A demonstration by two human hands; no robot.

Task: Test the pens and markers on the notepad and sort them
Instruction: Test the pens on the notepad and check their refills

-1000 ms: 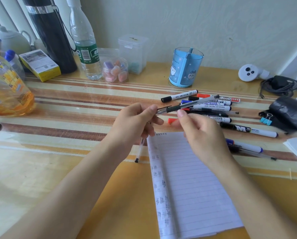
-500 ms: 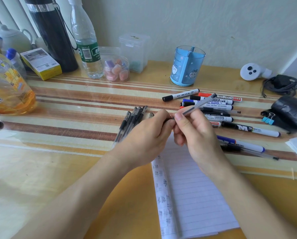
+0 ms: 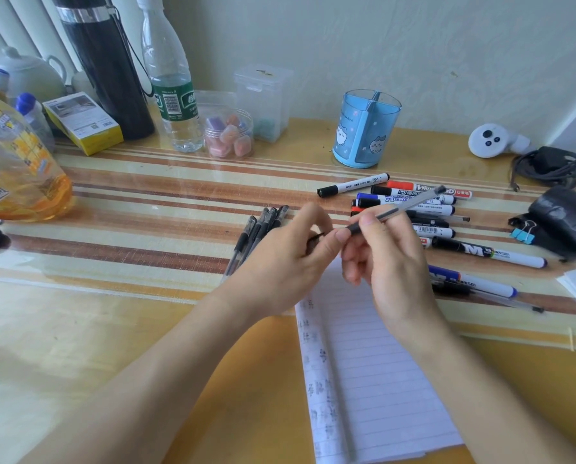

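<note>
- Over the notepad's [image 3: 373, 363] far end, mid-desk: right hand [image 3: 385, 262] pinches a clear gel pen [image 3: 397, 212] betw. thumb and fingers, grip end low-left, its other end tilted up-right over the marker pile.
- Left hand [image 3: 280, 262] closed at the pen's tip end, fingertips touching it; something small and dark shows betw. thumb and forefinger, can't tell what.
- Just left of the left hand: bundle of dark gel pens [image 3: 256, 232] lying side by side on the striped part of the desk [image 3: 129, 236].
- Right of the hands: whiteboard markers [image 3: 410, 202] heaped in a loose pile; two more pens nearer the desk's front-right.
- Far edge: blue pen holder [image 3: 367, 132], upright, apart from the pile.
</note>
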